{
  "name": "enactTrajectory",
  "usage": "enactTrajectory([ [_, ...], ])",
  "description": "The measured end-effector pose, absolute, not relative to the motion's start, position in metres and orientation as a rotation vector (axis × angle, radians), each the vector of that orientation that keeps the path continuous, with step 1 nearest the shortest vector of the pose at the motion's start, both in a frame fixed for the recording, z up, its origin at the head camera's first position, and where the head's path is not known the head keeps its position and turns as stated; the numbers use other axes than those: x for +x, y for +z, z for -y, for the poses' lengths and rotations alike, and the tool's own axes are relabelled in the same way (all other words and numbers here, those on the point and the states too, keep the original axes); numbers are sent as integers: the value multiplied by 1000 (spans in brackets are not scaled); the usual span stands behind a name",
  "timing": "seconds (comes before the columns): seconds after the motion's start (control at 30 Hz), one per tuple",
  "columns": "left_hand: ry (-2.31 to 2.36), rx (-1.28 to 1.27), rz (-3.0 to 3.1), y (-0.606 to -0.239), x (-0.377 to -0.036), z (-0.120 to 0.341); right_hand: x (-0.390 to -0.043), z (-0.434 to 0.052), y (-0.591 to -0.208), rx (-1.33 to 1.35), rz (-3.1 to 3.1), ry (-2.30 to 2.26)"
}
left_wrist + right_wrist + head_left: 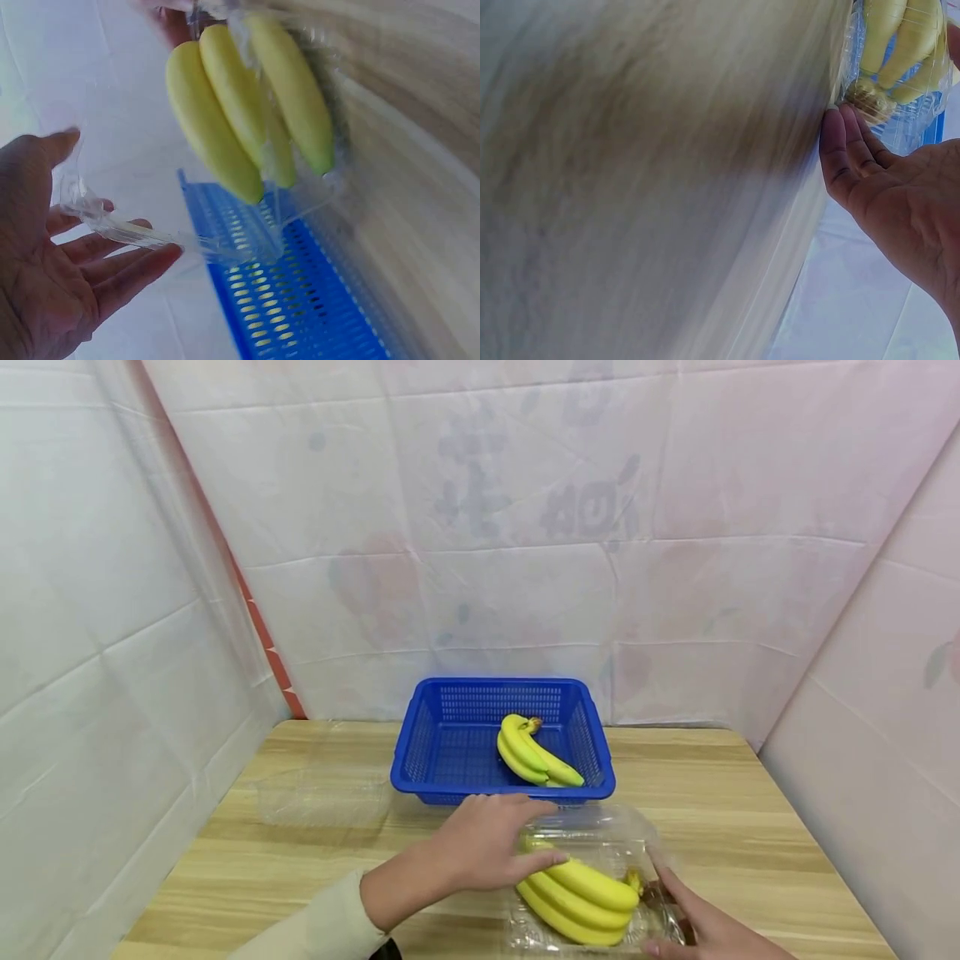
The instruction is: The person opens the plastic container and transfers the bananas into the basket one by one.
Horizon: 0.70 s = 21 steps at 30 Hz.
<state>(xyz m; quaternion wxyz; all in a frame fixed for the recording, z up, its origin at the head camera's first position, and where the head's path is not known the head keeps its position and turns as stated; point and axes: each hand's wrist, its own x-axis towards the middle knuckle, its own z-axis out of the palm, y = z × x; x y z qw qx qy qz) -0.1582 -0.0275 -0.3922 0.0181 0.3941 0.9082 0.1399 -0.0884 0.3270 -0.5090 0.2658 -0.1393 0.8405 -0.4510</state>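
A bunch of yellow bananas (pixel 577 897) lies inside a clear plastic clamshell box (pixel 600 837) on the table's near side. The bananas' brown stem end points right in the head view. My left hand (pixel 487 843) reaches over the box's upper left part. In the left wrist view its thumb and fingers (pixel 127 277) are spread around a rim of clear plastic, with the fingers touching it. At the box's right side is my right hand (pixel 705 922). Its extended fingers (pixel 836 142) touch the plastic by the stem end in the right wrist view.
Behind the box stands a blue plastic basket (pixel 465 752) with another bunch of bananas (pixel 521 752) in it. A second clear plastic box (pixel 322 797) sits on the wooden table (pixel 720 793) at left. Pale sheeting (pixel 510 593) encloses the table's back and sides.
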Motion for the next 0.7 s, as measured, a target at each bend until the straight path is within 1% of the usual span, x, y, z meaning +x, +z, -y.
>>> enactTrajectory([
  [0.13, 575, 1252, -2888, -386, -160, 31, -89, -324, -509, -345, -2260, -1231],
  [0.37, 1050, 1227, -2842, -388, -169, 35, -89, -328, -510, -357, -2265, -1223],
  [0.57, 1403, 1098, -2764, -393, -179, 33, -90, -342, -518, -543, -2319, -1200],
  [0.7, 1528, 992, -2736, -396, -187, 30, -91, -350, -524, -636, -2318, -1208],
])
